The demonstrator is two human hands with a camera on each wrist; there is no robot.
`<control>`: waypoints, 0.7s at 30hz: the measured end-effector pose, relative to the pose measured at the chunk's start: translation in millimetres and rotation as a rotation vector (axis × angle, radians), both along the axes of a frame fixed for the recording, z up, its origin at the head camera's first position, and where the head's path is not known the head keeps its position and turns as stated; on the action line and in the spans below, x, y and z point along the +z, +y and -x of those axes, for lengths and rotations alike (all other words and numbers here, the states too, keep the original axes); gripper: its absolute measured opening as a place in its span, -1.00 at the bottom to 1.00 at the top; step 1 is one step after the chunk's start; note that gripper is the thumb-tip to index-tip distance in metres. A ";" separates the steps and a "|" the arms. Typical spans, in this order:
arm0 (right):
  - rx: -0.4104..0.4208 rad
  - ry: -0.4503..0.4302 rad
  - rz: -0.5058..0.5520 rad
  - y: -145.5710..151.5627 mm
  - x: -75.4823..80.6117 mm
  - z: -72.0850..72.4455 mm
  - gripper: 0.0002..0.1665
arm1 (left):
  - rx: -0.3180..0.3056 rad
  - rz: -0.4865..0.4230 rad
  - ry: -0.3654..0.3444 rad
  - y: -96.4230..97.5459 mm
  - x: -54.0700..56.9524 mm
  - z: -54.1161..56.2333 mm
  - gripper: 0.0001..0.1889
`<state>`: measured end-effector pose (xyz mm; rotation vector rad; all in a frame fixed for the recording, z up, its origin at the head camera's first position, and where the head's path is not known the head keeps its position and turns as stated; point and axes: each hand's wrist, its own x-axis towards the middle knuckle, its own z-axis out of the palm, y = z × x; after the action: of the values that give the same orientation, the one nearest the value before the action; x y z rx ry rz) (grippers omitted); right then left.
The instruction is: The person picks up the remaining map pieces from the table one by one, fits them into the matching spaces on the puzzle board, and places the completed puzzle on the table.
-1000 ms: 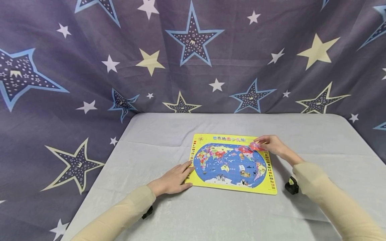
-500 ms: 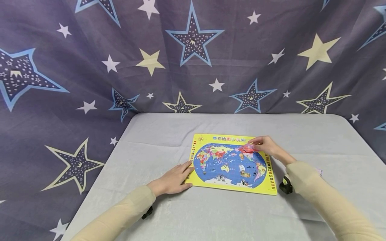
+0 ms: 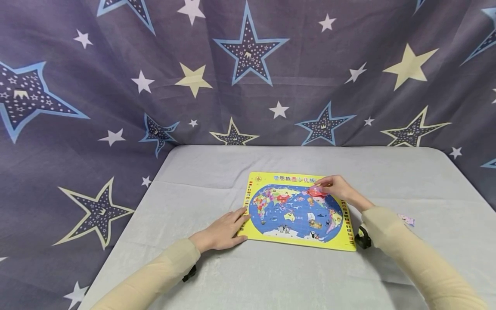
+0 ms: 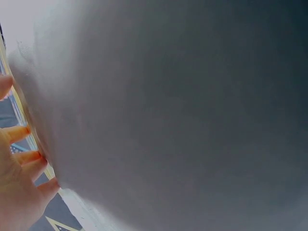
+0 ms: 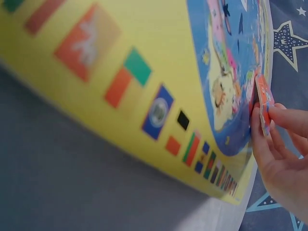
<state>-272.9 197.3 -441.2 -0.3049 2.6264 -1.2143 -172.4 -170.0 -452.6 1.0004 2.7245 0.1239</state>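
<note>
A yellow-bordered world map puzzle board (image 3: 337, 245) lies flat on the grey-covered table. My right hand (image 3: 340, 188) is over the board's upper right and pinches a red puzzle piece (image 3: 315, 191) between thumb and fingers. In the right wrist view the red piece (image 5: 264, 103) stands tilted on edge against the blue map area; whether it touches the board all along its lower side I cannot tell. My left hand (image 3: 221, 229) rests with outstretched fingers on the board's left edge. In the left wrist view only part of that hand (image 4: 21, 187) appears.
A small pink-purple puzzle piece (image 3: 407, 220) lies on the table (image 3: 279, 280) to the right of the board, near my right sleeve. A dark star-patterned curtain (image 3: 271, 103) hangs behind the table and along its left side. Each wrist carries a black camera mount (image 3: 363, 238).
My right hand has moved left with the red piece, from the board's upper right corner onto the map. The pink-purple piece has come out from behind my sleeve. My left hand stays put.
</note>
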 end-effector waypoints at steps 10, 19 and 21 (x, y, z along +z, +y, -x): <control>0.014 0.039 -0.028 -4.3 -1.8 -0.7 -0.72 | 0.005 0.001 -0.014 0.3 0.4 -0.1 -0.35; 0.006 0.070 -0.054 -9.1 -1.0 -3.5 -0.75 | 0.005 0.002 -0.018 0.0 0.8 -0.5 -0.35; 0.013 0.077 -0.069 -10.2 -1.0 -3.5 -0.74 | 0.003 0.000 -0.015 -0.1 0.7 -0.3 -0.35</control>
<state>-269.4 187.0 -442.2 -0.3618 2.7201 -1.1272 -172.1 -170.1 -451.9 0.9920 2.7124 0.1313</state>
